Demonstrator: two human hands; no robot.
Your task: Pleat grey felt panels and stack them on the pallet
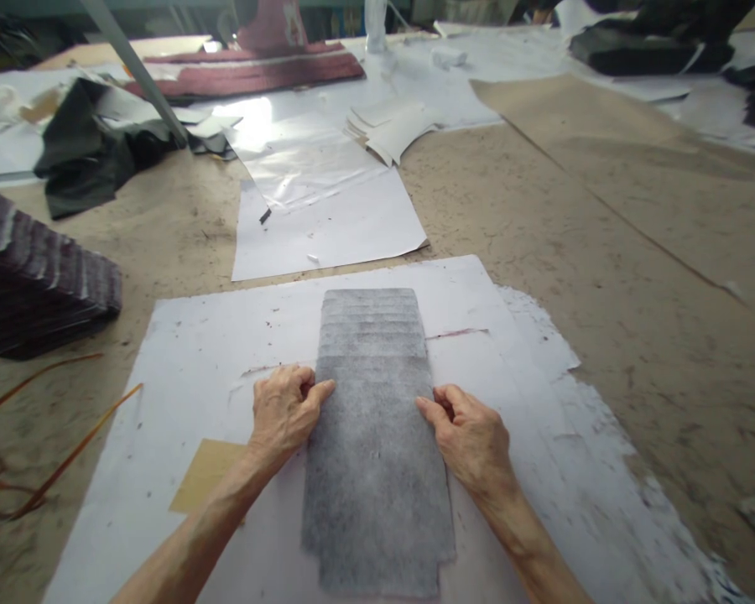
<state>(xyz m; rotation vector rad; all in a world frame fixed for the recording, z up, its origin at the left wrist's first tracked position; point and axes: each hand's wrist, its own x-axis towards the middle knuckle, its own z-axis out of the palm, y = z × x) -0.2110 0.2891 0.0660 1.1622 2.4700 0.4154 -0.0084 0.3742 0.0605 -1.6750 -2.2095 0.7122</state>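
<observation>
A long grey fabric panel, felt-like on its upper face, lies lengthwise in front of me on white paper sheets. Several crosswise ridges or layered edges show near its far end, and its near corners are notched. My left hand pinches the panel's left edge, thumb on top and fingers curled at the side. On the opposite edge my right hand does the same, thumb and fingers closed on the rim. Whatever lies beneath the panel is hidden.
A dark stack of layered pieces stands at the left, with an orange strap nearer me. A tan square lies by my left forearm. Farther back are white paper pieces, dark fabric and a red stack.
</observation>
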